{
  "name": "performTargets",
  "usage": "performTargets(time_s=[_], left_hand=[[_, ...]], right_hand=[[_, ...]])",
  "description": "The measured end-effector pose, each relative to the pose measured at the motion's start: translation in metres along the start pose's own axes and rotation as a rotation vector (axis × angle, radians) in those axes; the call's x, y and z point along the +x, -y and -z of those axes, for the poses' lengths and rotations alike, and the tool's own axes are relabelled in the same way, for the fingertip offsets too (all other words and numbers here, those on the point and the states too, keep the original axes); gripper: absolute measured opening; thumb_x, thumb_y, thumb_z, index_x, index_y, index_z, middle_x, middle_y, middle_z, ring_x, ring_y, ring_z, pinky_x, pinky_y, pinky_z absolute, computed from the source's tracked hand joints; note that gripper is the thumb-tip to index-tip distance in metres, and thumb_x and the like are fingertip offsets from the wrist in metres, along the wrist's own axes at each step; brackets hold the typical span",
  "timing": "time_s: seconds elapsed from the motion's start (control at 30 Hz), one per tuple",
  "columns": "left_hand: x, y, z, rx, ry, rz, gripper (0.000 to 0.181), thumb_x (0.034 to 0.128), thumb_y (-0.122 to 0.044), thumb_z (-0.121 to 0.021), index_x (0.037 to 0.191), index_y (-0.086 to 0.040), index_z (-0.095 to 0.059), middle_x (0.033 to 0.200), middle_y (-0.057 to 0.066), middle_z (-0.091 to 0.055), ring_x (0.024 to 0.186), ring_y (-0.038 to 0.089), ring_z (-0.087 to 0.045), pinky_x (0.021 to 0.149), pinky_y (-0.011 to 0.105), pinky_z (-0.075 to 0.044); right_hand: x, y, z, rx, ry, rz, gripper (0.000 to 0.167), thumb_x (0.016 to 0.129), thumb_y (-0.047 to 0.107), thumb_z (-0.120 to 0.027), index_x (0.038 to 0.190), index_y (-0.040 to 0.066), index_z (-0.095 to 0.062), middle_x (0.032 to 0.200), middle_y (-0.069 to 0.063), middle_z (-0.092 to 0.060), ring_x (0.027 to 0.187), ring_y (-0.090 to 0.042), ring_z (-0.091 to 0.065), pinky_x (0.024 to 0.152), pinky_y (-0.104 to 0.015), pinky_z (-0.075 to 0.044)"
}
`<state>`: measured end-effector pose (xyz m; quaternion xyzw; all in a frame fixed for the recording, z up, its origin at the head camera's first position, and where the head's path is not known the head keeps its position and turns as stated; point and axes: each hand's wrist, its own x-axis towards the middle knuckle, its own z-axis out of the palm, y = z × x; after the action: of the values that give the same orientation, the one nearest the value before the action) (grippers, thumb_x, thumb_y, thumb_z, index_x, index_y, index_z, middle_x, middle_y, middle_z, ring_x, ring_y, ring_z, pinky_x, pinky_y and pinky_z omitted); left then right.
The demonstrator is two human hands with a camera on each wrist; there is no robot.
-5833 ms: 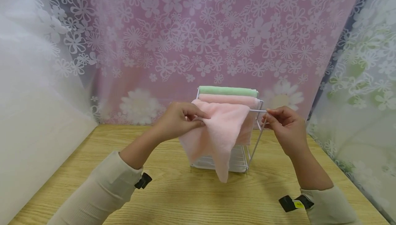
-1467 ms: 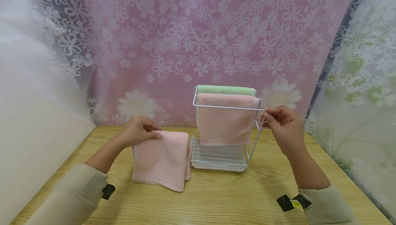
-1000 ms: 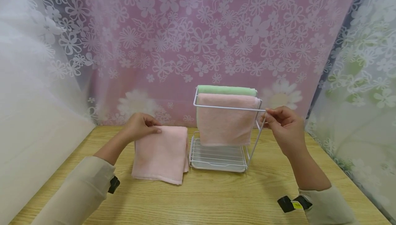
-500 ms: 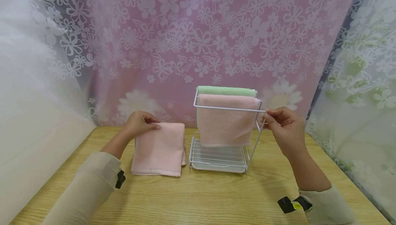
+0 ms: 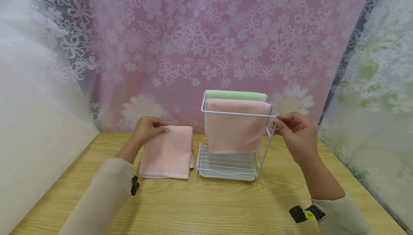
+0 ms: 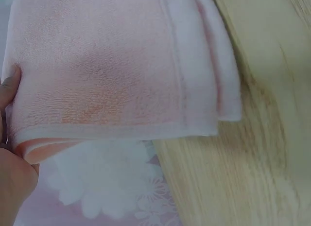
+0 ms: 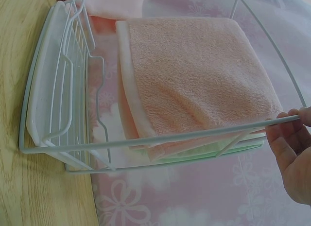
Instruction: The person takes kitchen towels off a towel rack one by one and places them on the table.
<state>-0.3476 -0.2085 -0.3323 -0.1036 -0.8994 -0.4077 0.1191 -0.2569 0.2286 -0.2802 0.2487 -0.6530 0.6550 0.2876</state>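
My left hand [image 5: 149, 130] pinches the top edge of a folded pink towel [image 5: 169, 154], which hangs down to the left of a white wire rack [image 5: 227, 170]. In the left wrist view the towel's layers [image 6: 112, 70] show, with thumb and fingers at its edge. With thumb and fingers my right hand [image 5: 298, 136] grips the rack's upper right front corner. Over the rack's bars hang a second pink towel [image 5: 237, 127] and, behind it, a green towel [image 5: 237, 95]. The front bar [image 7: 194, 133] carries no towel. Whether the held towel's lower edge touches the table is unclear.
A pale tray [image 5: 222, 175] lies in the rack's base. The rack stands on a wood-grain table [image 5: 193, 210]. Behind hangs a pink flowered curtain [image 5: 193, 48], with pale sheets at the left and right sides.
The left hand has lifted the pink towel off the front bar and carried it left of the rack. Lately the towel has risen slightly. The right hand keeps its grip on the rack.
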Motion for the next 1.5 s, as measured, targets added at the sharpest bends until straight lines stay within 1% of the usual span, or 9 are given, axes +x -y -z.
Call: performTargets(time_s=[0.23,0.4,0.63,0.8,0.93,1.03,1.17,1.3,1.5], left_hand=[[0.005,0.009,-0.011,-0.024,-0.036,0.004,0.019,0.0845,-0.015,-0.078,0.102,-0.007,-0.078,0.107,0.013,-0.071,0.101,0.029,-0.064,0.078,0.04,-0.055],[0.01,0.02,-0.022,-0.054,-0.033,0.005,0.021,0.0847,-0.014,-0.078,0.103,-0.004,-0.077,0.106,0.013,-0.071,0.101,0.028,-0.065,0.079,0.04,-0.056],[0.011,0.033,-0.03,-0.089,-0.019,0.043,0.02,0.0841,-0.012,-0.078,0.101,-0.003,-0.077,0.099,0.012,-0.072,0.096,0.028,-0.065,0.078,0.038,-0.055],[0.011,0.039,-0.035,-0.131,0.011,0.108,0.025,0.0831,-0.009,-0.079,0.108,-0.004,-0.075,0.114,0.016,-0.068,0.11,0.032,-0.061,0.09,0.042,-0.052],[0.011,0.042,-0.036,-0.133,0.007,0.141,0.035,0.0796,-0.005,-0.081,0.114,-0.003,-0.072,0.126,0.017,-0.063,0.119,0.033,-0.056,0.097,0.044,-0.048],[0.012,0.043,-0.035,-0.136,0.0,0.152,0.04,0.0796,-0.004,-0.08,0.118,-0.002,-0.07,0.128,0.018,-0.061,0.118,0.033,-0.057,0.095,0.043,-0.05],[0.011,0.041,-0.03,-0.158,-0.005,0.154,0.041,0.0822,-0.005,-0.078,0.122,-0.003,-0.068,0.127,0.019,-0.06,0.117,0.035,-0.056,0.088,0.044,-0.053],[0.012,0.035,-0.025,-0.132,-0.007,0.115,0.041,0.0824,-0.009,-0.079,0.121,-0.005,-0.069,0.127,0.022,-0.06,0.12,0.04,-0.053,0.089,0.047,-0.052],[0.012,0.023,-0.019,-0.141,0.008,0.086,0.042,0.0807,-0.009,-0.081,0.121,-0.005,-0.069,0.127,0.022,-0.06,0.119,0.036,-0.055,0.089,0.047,-0.052]], right_hand=[[0.0,-0.001,-0.001,0.002,-0.007,-0.018,0.012,0.089,-0.015,-0.06,0.097,-0.023,-0.056,0.082,-0.008,-0.069,0.073,-0.016,-0.068,0.065,-0.027,-0.058],[-0.001,0.0,0.0,0.004,-0.014,-0.021,0.012,0.089,-0.014,-0.06,0.097,-0.022,-0.057,0.083,-0.007,-0.069,0.072,-0.015,-0.068,0.064,-0.027,-0.058],[-0.001,-0.001,0.0,0.014,-0.019,-0.022,0.014,0.089,-0.015,-0.06,0.097,-0.025,-0.053,0.082,-0.007,-0.069,0.073,-0.013,-0.068,0.065,-0.027,-0.058],[-0.001,0.0,-0.001,0.02,-0.026,-0.022,0.013,0.089,-0.016,-0.06,0.097,-0.024,-0.055,0.082,-0.007,-0.069,0.072,-0.013,-0.068,0.064,-0.027,-0.058],[0.0,0.0,-0.002,0.003,-0.023,-0.018,0.008,0.089,-0.015,-0.06,0.096,-0.018,-0.061,0.083,-0.008,-0.069,0.073,-0.013,-0.068,0.065,-0.027,-0.058],[0.0,0.0,-0.001,-0.018,-0.019,-0.018,0.007,0.089,-0.013,-0.061,0.096,-0.013,-0.064,0.085,-0.008,-0.069,0.073,-0.013,-0.067,0.065,-0.026,-0.057],[-0.001,0.0,-0.001,-0.034,-0.019,-0.021,0.007,0.09,-0.012,-0.061,0.095,-0.011,-0.065,0.084,-0.008,-0.069,0.073,-0.012,-0.067,0.065,-0.025,-0.057],[-0.001,0.0,-0.001,-0.044,-0.016,-0.024,0.007,0.09,-0.012,-0.061,0.095,-0.01,-0.065,0.085,-0.007,-0.069,0.073,-0.011,-0.067,0.066,-0.026,-0.057],[-0.001,-0.001,0.001,-0.026,-0.015,-0.029,0.007,0.09,-0.011,-0.061,0.095,-0.01,-0.065,0.084,-0.01,-0.068,0.073,-0.012,-0.067,0.066,-0.027,-0.058]])
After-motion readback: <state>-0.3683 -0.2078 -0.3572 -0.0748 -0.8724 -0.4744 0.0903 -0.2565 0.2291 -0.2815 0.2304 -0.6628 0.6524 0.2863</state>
